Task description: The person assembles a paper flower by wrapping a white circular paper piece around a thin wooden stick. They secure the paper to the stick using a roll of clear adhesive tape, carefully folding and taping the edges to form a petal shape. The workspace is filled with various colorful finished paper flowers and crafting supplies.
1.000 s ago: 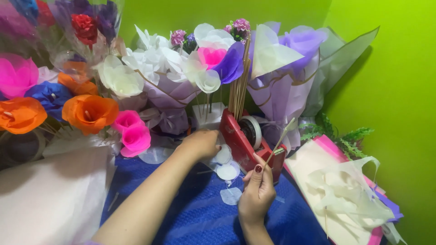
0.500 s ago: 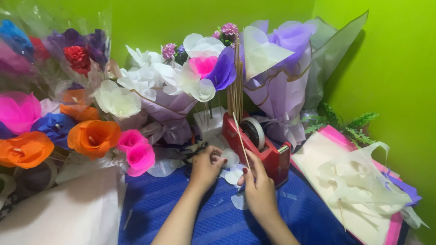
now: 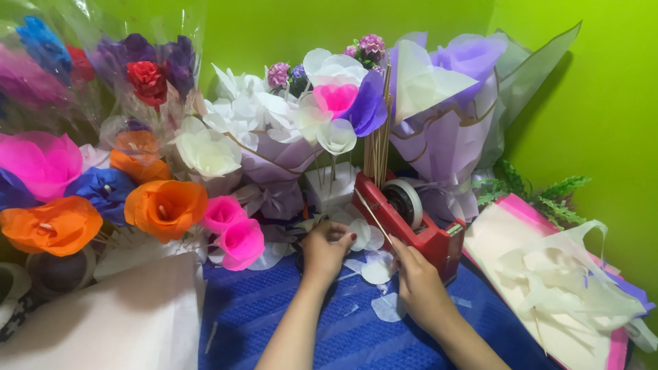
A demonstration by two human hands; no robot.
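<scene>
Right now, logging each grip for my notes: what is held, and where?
The right hand pinches a thin wooden stick at its lower end; the left hand holds a white petal by its edge.

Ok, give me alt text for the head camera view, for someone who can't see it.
Two bare hands work over a blue cloth: the left hand pinches a white petal, and the right hand holds a thin wooden stick beside a red tape dispenser. Handmade fabric flowers and wrapped bouquets crowd the back against a green wall.
</scene>
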